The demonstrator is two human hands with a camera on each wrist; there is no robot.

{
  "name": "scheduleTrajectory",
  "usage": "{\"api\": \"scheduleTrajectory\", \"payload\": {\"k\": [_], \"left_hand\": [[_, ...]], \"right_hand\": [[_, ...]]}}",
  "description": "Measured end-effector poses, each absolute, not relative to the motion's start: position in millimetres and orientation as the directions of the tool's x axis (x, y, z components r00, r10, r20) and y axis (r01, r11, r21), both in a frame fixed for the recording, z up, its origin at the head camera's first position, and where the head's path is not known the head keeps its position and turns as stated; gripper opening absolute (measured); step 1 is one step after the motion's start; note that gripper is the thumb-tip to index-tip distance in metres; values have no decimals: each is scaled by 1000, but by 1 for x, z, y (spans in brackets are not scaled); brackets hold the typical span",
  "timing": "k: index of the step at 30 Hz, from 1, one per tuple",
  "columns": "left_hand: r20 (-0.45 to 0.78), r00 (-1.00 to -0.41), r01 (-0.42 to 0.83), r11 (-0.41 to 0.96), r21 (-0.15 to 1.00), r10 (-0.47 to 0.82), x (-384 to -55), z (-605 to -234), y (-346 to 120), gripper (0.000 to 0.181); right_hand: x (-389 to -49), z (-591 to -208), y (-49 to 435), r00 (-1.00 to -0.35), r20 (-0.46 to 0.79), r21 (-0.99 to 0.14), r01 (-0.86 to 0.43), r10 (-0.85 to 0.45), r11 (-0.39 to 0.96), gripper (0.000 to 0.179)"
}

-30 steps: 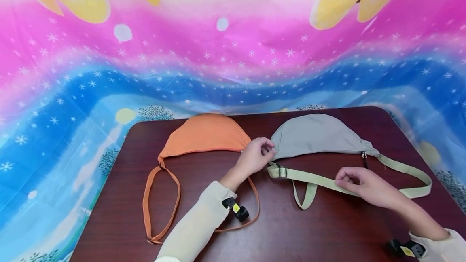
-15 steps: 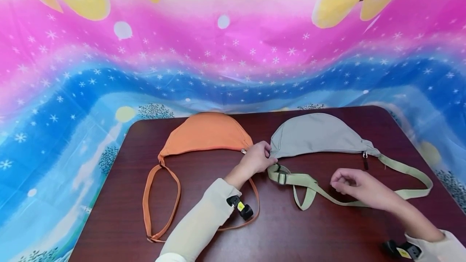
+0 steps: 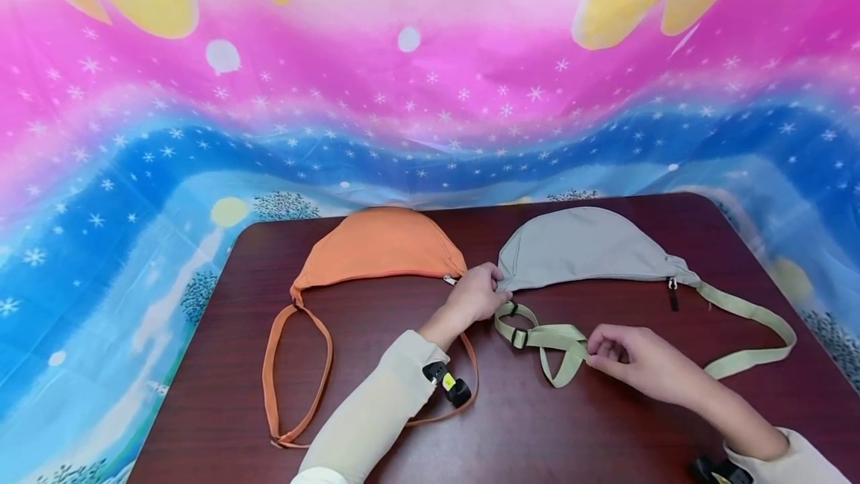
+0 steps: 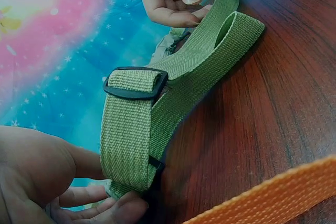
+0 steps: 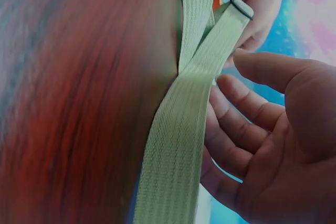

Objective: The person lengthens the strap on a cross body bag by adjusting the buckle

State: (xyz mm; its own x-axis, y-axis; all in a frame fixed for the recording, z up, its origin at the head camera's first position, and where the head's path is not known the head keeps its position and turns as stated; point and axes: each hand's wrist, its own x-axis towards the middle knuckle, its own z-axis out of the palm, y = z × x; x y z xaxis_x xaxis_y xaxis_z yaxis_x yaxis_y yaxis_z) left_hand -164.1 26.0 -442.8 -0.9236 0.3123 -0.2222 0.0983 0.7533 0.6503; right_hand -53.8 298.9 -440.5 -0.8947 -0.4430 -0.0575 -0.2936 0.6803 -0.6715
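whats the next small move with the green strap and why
Probably the right hand should keep feeding the green strap toward the black slider buckle. The left hand already pins the grey bag at its corner, the strap is doubled into a loop beside the buckle, and slack lies on the table.

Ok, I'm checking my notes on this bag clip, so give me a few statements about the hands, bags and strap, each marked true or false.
1. The right hand holds the green strap. True.
2. The left hand rests at the left end of the grey bag. True.
3. The orange bag lies on top of the grey bag. False: they lie side by side on the table.
4. The strap's black buckle is in the right hand. False: it sits on the strap between the hands.
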Motion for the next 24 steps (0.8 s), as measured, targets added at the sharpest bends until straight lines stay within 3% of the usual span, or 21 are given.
{"api": "scheduleTrajectory", "payload": {"k": [12,16,24], "left_hand": [[-205,-932,90,739,668,299,-169,-446,29,24],[-217,-933,65,726,684,288,-169,-446,30,24],[-211,-945,15,677,736,250,-176,-448,27,25]], "right_hand": [[-43,-442,271,-934,62,-395,-347,-353,851,28],[-43,-446,268,-934,97,-377,-355,-345,855,29],[-41,-431,273,-922,38,-437,-363,-386,823,29]]}}
